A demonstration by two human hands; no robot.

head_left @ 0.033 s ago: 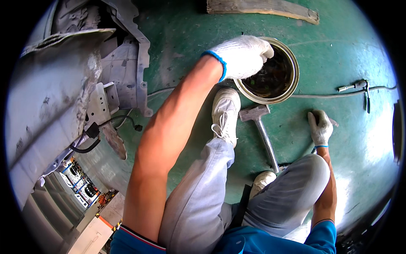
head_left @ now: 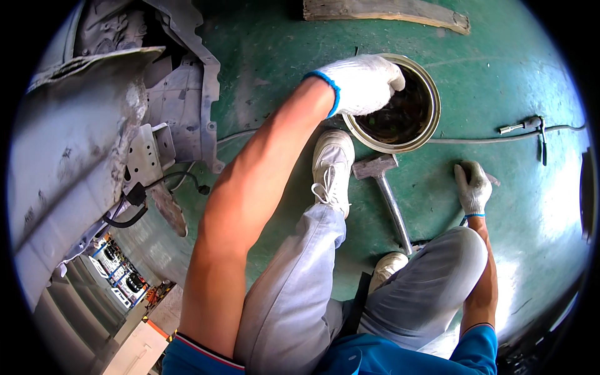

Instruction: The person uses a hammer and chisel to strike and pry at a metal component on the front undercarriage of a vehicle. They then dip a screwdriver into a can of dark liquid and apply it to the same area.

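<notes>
My left hand (head_left: 365, 86), in a white knit glove with a blue cuff, reaches over the left rim of a round metal tin (head_left: 435, 119). Its fingers are curled closed above the dark contents; whatever they hold is hidden. Low at the right, beside my bent knee, my gloved right hand (head_left: 473, 187) is closed round a tool whose flat metal end (head_left: 493, 180) sticks out past the fingers. Part of a thin shaft shows below the wrist; the tool's kind is unclear. Between my feet and the right hand lies a sledgehammer (head_left: 390, 203), its head near the tin.
A battered car body (head_left: 81, 144) with torn sheet metal and dangling wiring (head_left: 134, 203) fills the left. A wooden plank (head_left: 387, 11) lies at the far side. On the right, a ratchet wrench (head_left: 534, 125) rests by a grey hose (head_left: 481, 141) on the green floor (head_left: 262, 75).
My left wrist has shifted slightly to the right over the tin's rim. The right hand and the sledgehammer stay where they were.
</notes>
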